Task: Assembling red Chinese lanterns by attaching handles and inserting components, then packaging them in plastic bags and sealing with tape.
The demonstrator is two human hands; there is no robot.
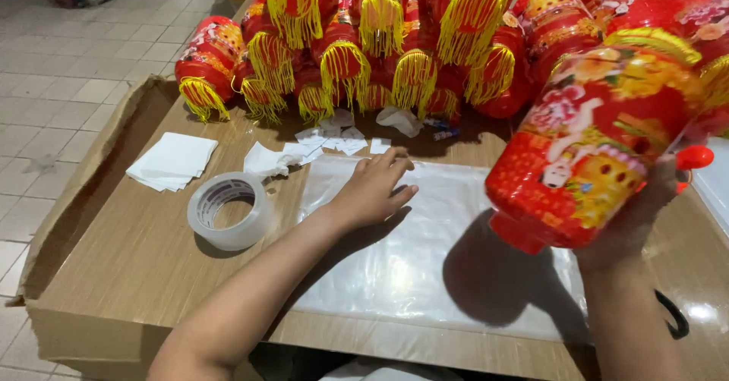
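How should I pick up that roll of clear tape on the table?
The tape roll lies flat on the wooden table, its hole facing up. Probably best to come from straight above: put your fingers down into the hole and your thumb on the outer wall, then pinch the ring. It sits clear of the plastic sheet, where the left hand rests.

We count one tape roll (230, 209), one clear plastic bag (440, 252) and one stack of white paper squares (172, 161) on our worktop (137, 267). One red lantern (592, 149) is raised; behind it, a heap of red lanterns (364, 39) with yellow tassels, too overlapped to number, plus several loose paper scraps (330, 142).
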